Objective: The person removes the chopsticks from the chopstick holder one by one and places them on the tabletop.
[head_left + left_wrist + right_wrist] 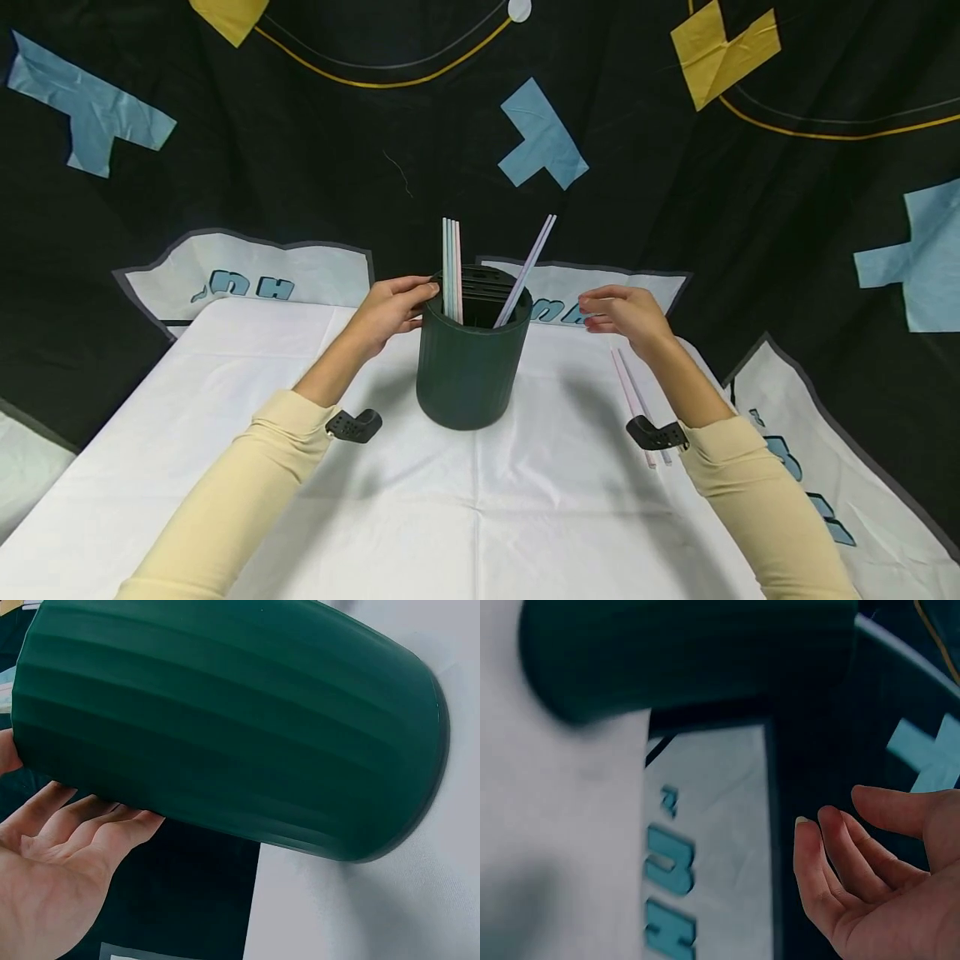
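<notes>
A dark green ribbed cup (468,367) stands on the white tablecloth (480,500). It holds several pale straws (452,268), upright at its left, and a lilac straw (528,268) leaning right. My left hand (390,310) is at the cup's upper left, fingertips touching its rim; the left wrist view shows straight fingers (90,825) against the cup (225,720). My right hand (626,312) hovers open to the cup's right, holding nothing; the right wrist view shows its relaxed fingers (832,862) apart from the cup (682,652). Two straws (633,400) lie on the cloth under my right forearm.
A black backdrop (300,150) with blue and yellow shapes hangs behind and around the table. A printed white panel (247,275) lies past the table's far edge. Bare white cloth spreads in front of the cup.
</notes>
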`<state>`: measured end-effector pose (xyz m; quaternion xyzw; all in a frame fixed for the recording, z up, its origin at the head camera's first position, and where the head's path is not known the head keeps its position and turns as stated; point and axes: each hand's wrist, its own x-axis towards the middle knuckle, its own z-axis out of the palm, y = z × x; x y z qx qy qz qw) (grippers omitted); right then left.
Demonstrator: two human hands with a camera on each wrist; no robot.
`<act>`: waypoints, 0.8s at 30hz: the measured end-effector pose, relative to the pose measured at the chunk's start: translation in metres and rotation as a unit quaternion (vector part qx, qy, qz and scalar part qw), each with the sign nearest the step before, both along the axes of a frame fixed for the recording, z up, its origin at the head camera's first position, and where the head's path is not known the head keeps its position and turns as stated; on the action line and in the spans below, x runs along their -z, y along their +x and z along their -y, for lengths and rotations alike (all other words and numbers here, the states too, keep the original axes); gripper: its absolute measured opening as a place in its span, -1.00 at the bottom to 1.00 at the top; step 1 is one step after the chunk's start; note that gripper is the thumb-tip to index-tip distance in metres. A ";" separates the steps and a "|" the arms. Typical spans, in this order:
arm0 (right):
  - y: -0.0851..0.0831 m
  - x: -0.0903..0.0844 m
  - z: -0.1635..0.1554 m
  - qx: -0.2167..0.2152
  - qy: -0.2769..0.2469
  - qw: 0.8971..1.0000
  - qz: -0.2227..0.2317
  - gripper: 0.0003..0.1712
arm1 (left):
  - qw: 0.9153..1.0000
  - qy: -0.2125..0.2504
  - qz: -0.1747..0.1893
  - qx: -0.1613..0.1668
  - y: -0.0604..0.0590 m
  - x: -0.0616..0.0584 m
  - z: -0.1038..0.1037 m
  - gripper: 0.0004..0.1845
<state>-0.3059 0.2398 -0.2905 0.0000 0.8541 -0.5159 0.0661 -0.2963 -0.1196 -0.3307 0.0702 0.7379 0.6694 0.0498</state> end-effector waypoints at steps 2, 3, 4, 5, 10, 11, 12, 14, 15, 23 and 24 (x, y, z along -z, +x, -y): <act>0.001 -0.007 0.010 -0.004 -0.015 1.000 -0.003 -0.48 | 1.000 0.001 0.001 0.000 0.001 0.000 0.000 -0.46; 0.002 -0.010 0.015 -0.007 -0.021 1.000 -0.006 -0.48 | 1.000 0.001 0.001 0.001 0.001 0.000 0.000 -0.46; 0.003 -0.012 0.020 -0.011 -0.028 1.000 -0.008 -0.50 | 1.000 0.002 0.001 0.001 0.001 0.000 0.000 -0.46; 0.004 -0.015 0.025 -0.014 -0.037 0.999 -0.010 -0.51 | 1.000 0.002 0.001 0.002 0.001 0.000 0.000 -0.46; 0.009 -0.022 0.045 -0.037 -0.077 0.996 -0.018 -0.56 | 1.000 0.002 0.000 0.003 0.001 0.000 0.000 -0.46; 0.010 -0.024 0.049 -0.041 -0.085 0.995 -0.019 -0.57 | 1.000 0.002 0.000 0.003 0.001 0.000 0.000 -0.46; 0.010 -0.025 0.053 -0.045 -0.092 0.994 -0.020 -0.58 | 1.000 0.002 0.000 0.001 0.001 -0.001 0.000 -0.46; 0.011 -0.026 0.059 -0.051 -0.107 0.993 -0.022 -0.61 | 1.000 0.003 0.001 0.000 0.001 -0.001 0.000 -0.46; 0.011 -0.027 0.062 -0.053 -0.113 0.992 -0.023 -0.63 | 1.000 0.003 0.000 0.000 0.001 -0.001 0.000 -0.46; 0.014 -0.027 0.075 -0.066 -0.121 0.990 -0.023 -0.75 | 1.000 0.005 0.000 0.001 0.000 0.001 0.000 -0.46; 0.014 -0.026 0.076 -0.068 -0.118 0.990 -0.025 -0.76 | 1.000 0.005 0.000 0.000 0.000 0.001 0.000 -0.47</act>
